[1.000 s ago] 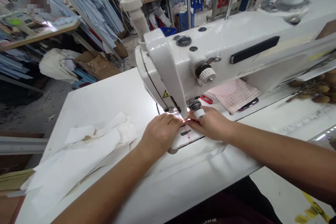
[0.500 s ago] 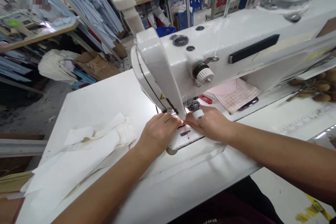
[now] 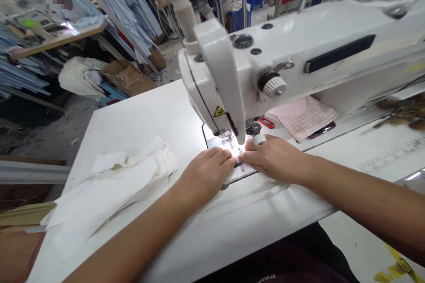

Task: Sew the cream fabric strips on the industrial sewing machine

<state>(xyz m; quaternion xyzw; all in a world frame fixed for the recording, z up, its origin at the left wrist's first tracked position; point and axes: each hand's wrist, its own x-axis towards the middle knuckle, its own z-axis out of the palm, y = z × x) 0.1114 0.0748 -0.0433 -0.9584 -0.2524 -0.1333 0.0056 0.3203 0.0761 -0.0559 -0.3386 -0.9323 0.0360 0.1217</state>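
A white sewing machine [image 3: 279, 75] stands over the table, its lamp lighting the needle area. Just in front of the presser foot [image 3: 229, 139], my left hand [image 3: 210, 169] has its fingers pressed together over the metal plate. My right hand [image 3: 272, 159] meets it from the other side, thumb and index finger pinched near the left fingertips. Whatever lies between the fingertips is too small and too brightly lit to make out. White fabric pieces [image 3: 122, 185] lie in a loose pile left of my left hand.
Behind my right hand lie a pink checked cloth [image 3: 307, 117], a phone [image 3: 322, 130] under its edge and a red tool [image 3: 266, 122]. Brown round fruits [image 3: 395, 117] sit at the right. A person [image 3: 58, 0] works at another table [image 3: 59, 44], far left.
The view has shifted, with the machine now higher and further right. My hands have drawn back slightly toward me from the needle, and the presser foot now shows.
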